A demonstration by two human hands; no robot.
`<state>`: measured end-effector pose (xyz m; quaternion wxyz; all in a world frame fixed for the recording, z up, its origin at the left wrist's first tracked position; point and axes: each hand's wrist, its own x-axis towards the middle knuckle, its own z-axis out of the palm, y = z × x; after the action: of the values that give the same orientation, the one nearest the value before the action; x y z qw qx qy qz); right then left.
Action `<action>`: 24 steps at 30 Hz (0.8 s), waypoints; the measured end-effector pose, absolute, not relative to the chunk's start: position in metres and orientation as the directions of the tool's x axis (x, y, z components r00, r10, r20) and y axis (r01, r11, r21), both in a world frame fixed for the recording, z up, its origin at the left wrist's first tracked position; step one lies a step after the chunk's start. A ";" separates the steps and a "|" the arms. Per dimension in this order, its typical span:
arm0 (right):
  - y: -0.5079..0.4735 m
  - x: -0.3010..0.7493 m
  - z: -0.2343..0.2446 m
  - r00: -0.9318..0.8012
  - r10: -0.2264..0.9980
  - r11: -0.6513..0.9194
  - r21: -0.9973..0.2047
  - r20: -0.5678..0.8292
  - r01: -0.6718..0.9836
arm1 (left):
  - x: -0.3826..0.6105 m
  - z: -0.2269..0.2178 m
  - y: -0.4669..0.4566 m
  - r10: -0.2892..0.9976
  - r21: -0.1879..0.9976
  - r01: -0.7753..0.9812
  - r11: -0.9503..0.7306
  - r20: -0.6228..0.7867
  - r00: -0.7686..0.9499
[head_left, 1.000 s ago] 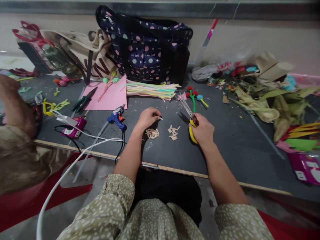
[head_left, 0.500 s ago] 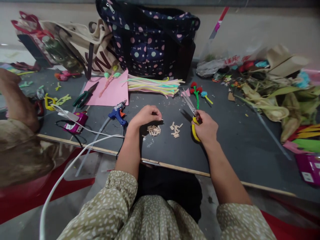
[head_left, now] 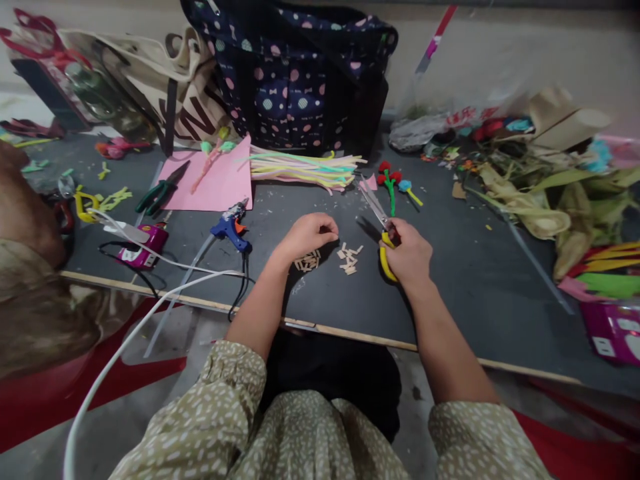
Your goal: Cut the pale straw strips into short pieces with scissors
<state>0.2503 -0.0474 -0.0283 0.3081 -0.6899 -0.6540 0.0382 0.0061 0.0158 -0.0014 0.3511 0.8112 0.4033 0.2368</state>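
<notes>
My right hand [head_left: 411, 253] is closed around the yellow-handled scissors [head_left: 376, 208], whose blades point away from me with the tips slightly apart. My left hand [head_left: 313, 237] hovers above the table with thumb and fingertips pinched together; whatever they may hold is too small to make out. Under and beside that hand lies one pile of small pale wooden pieces [head_left: 307, 261], partly hidden by it. A second pile of similar pieces [head_left: 349, 259] lies between my two hands.
A blue glue gun [head_left: 231, 228], pliers [head_left: 163, 189] and pink paper [head_left: 215, 181] lie to the left. Pipe cleaners [head_left: 305, 169] lie behind, before a dotted bag [head_left: 300, 87]. Dried husks [head_left: 530, 207] cover the right. A white cable [head_left: 125, 360] crosses the table edge. Another person's arm [head_left: 25, 213] is at far left.
My left hand has moved right, from over the left pile toward the second pile, fingers still pinched. My right hand keeps the scissors in nearly the same place. The view has shifted slightly.
</notes>
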 end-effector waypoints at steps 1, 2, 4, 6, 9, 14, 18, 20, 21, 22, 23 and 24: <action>-0.048 0.250 -0.028 0.141 0.927 0.043 -0.474 0.347 0.880 | 0.010 -0.002 0.014 0.811 0.718 0.513 -0.469 0.120 0.573; -0.048 0.250 -0.027 0.141 0.928 0.043 -0.473 0.346 0.880 | 0.012 -0.002 0.012 0.801 0.678 0.532 -0.508 0.143 0.582; -0.048 0.249 -0.025 0.139 0.929 0.042 -0.472 0.342 0.880 | 0.016 -0.003 0.010 0.771 0.611 0.544 -0.576 0.184 0.609; -0.048 0.249 -0.024 0.133 0.932 0.045 -0.471 0.338 0.881 | 0.019 -0.005 0.008 0.727 0.573 0.524 -0.630 0.199 0.658; -0.049 0.248 -0.024 0.124 0.933 0.053 -0.468 0.339 0.882 | 0.022 -0.006 0.007 0.667 0.557 0.490 -0.670 0.163 0.727; -0.049 0.248 -0.024 0.129 0.928 0.058 -0.479 0.349 0.876 | 0.027 -0.009 0.007 0.659 0.548 0.504 -0.667 0.120 0.742; -0.049 0.248 -0.024 0.137 0.933 0.045 -0.484 0.334 0.874 | 0.026 -0.010 0.008 0.694 0.564 0.526 -0.636 0.122 0.709; -0.050 0.248 -0.024 0.130 0.932 0.054 -0.486 0.338 0.872 | 0.026 -0.010 0.008 0.734 0.648 0.499 -0.576 0.141 0.664; -0.050 0.248 -0.024 0.128 0.929 0.063 -0.490 0.346 0.870 | 0.026 -0.009 0.009 0.763 0.712 0.466 -0.526 0.151 0.629; -0.050 0.248 -0.025 0.126 0.925 0.073 -0.495 0.357 0.866 | 0.026 -0.009 0.009 0.797 0.785 0.417 -0.458 0.154 0.584; -0.051 0.248 -0.025 0.126 0.920 0.084 -0.501 0.370 0.861 | 0.026 -0.008 0.009 0.835 0.862 0.347 -0.370 0.144 0.530; -0.051 0.247 -0.025 0.123 0.916 0.096 -0.506 0.382 0.857 | 0.027 -0.008 0.009 0.871 0.929 0.253 -0.269 0.122 0.475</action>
<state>0.2473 -0.0514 -0.0249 0.3336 -0.6709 -0.6608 0.0439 0.0267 0.0091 -0.0078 0.4632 0.7231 0.3888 0.3337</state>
